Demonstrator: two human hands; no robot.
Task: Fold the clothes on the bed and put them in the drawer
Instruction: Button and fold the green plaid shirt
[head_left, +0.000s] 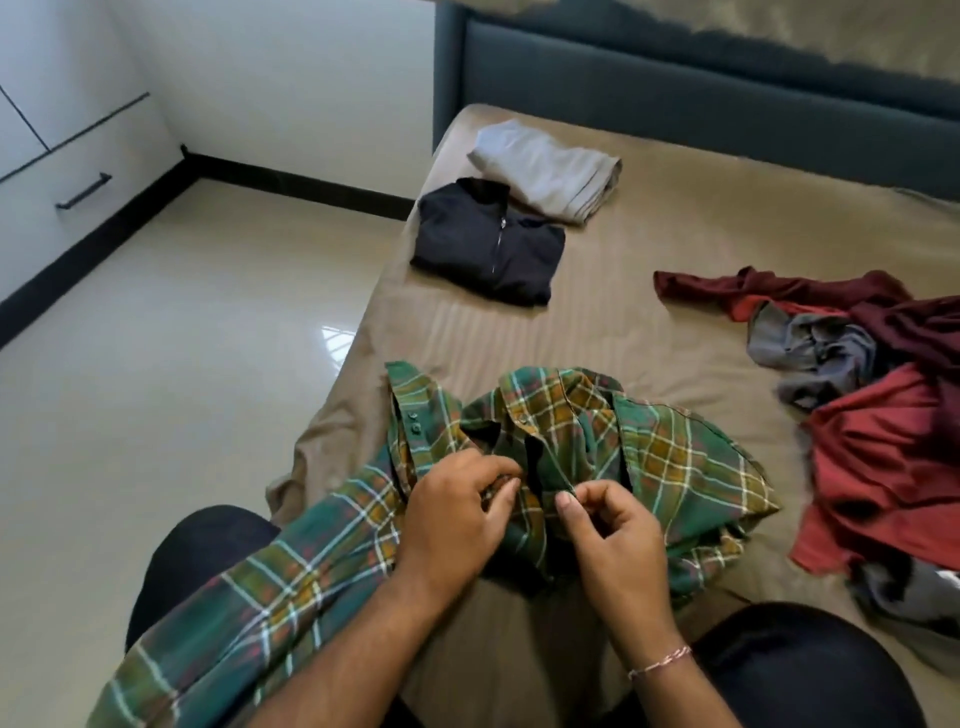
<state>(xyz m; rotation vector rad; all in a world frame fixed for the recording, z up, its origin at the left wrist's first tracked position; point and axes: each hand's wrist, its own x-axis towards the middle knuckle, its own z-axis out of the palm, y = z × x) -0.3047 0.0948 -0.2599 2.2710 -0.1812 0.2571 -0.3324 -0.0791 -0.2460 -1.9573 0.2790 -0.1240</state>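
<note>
A green plaid shirt (649, 447) lies rumpled on the near part of the bed (649, 322), one part trailing over my lap at the lower left. My left hand (457, 514) pinches the shirt's front edge by the buttons. Right beside it, my right hand (618, 540) pinches the facing edge between thumb and forefinger. A folded black zip jacket (483, 244) and a folded grey garment (545, 169) lie at the bed's far left. A loose heap of dark red, red and grey clothes (872, 395) covers the right side.
A white cabinet with a drawer and black handle (83, 191) stands at the far left across the glossy tiled floor (182, 374). A dark padded headboard (701, 98) closes the far end of the bed. My knees in dark trousers frame the bottom of the view.
</note>
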